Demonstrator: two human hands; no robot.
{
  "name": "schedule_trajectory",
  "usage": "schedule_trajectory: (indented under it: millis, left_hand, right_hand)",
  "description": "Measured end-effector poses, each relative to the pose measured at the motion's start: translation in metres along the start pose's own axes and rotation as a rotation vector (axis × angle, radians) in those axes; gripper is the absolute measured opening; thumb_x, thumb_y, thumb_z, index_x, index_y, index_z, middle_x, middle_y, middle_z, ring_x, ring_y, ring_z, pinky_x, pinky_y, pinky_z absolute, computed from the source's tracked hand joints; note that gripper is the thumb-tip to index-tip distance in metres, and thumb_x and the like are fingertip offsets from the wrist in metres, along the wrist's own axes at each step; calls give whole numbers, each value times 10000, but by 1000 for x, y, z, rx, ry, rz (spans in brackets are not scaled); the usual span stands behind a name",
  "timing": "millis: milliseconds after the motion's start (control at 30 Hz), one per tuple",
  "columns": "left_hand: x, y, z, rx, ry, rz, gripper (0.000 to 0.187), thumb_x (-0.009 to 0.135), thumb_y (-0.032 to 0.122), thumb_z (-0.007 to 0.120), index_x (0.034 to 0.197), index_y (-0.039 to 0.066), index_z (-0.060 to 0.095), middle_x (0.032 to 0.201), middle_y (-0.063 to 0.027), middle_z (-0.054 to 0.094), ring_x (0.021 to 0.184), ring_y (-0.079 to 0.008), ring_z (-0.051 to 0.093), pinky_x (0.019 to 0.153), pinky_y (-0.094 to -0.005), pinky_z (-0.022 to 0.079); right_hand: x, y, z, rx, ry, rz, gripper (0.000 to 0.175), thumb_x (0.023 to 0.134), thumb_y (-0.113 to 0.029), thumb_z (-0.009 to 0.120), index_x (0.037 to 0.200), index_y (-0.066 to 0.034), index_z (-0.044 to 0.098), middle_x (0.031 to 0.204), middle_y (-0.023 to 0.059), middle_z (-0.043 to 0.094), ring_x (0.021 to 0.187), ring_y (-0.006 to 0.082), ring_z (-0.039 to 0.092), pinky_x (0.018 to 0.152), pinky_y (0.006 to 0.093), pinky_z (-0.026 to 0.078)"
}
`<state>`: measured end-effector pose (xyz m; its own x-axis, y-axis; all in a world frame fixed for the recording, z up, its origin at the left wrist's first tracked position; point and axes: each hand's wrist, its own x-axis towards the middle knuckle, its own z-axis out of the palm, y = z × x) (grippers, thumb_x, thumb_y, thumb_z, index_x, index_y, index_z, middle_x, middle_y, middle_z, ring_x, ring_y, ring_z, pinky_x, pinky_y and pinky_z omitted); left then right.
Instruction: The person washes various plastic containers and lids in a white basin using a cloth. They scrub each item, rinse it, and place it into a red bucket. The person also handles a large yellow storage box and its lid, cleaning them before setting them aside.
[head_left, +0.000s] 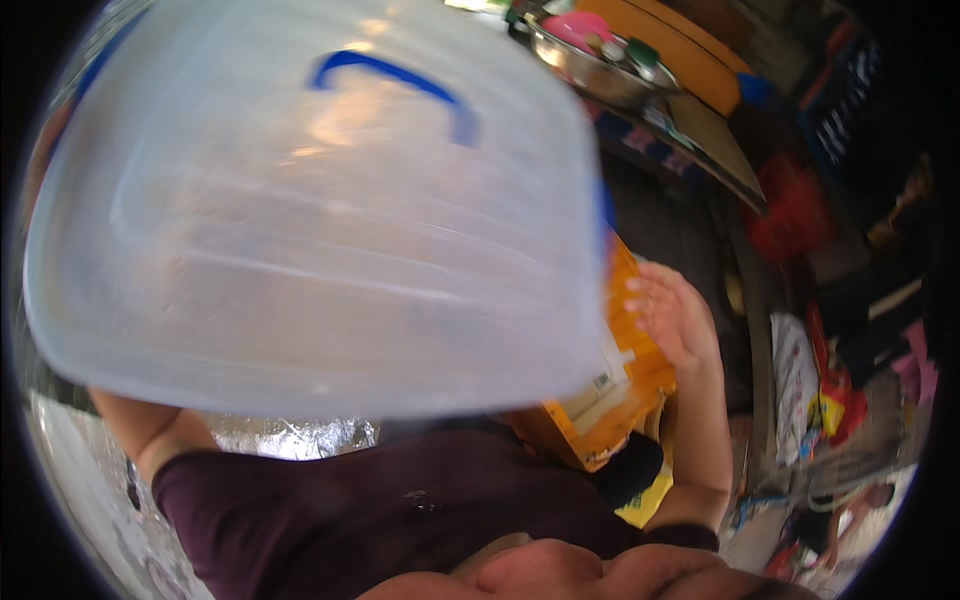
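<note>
A large translucent plastic box or lid with rounded corners fills the upper left, close to the camera and slightly blurred. A curved blue strip shows on or through it. My left forearm reaches up behind this plastic, which hides my left hand. To the right of the plastic, my right hand is raised with its fingers apart and nothing seen in it. Behind and below that hand is an orange-yellow wooden surface or box, partly covered by the plastic, with pale flat items on it.
At the top, a metal basin holds a pink bowl and other items on a table. A red object lies farther right. A white sack and a yellow-and-red packet are at lower right, with another person beyond.
</note>
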<state>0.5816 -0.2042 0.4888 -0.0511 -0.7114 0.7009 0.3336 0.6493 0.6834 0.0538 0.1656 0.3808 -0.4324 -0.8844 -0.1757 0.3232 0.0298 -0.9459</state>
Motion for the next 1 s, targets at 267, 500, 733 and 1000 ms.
schedule_trajectory:
  millis: [267, 500, 733, 1000]
  left_hand:
    - [-24, -56, -119, 77, 405, -672, 380, 872, 231, 659, 1188, 21, 642, 1129, -115, 648, 1019, -198, 618, 881, -291, 496]
    - [-97, -222, -157, 317, 789, -399, 303, 753, 211, 760, 854, -57, 662, 825, -65, 636, 754, -176, 581, 687, -319, 500]
    - [-258, -276, -132, 83, 1185, -606, 442, 766, 181, 713, 1067, -122, 598, 1113, -174, 621, 989, -291, 606, 844, -457, 519]
    - [-505, -279, -147, -25, 864, -1204, 530, 919, 302, 514, 1290, -75, 471, 1287, -179, 536, 1145, -299, 532, 991, -418, 435]
  right_hand:
    - [-16, 32, -95, -207, 251, 15, 262, 1001, -217, 503, 1182, -38, 566, 984, 101, 674, 779, 158, 663, 642, 247, 503]
    - [-71, 88, -171, -302, 563, 143, 306, 988, -278, 525, 1198, -57, 546, 950, 59, 636, 752, 131, 639, 646, 249, 500]
    - [-116, 167, -228, -470, 1012, 210, 388, 944, -357, 575, 1194, -65, 518, 1017, 43, 584, 733, 117, 602, 623, 257, 498]
    - [-84, 216, -199, -97, 793, 370, 652, 894, -435, 639, 1404, -104, 403, 1286, 91, 548, 1095, 263, 574, 896, 473, 481]
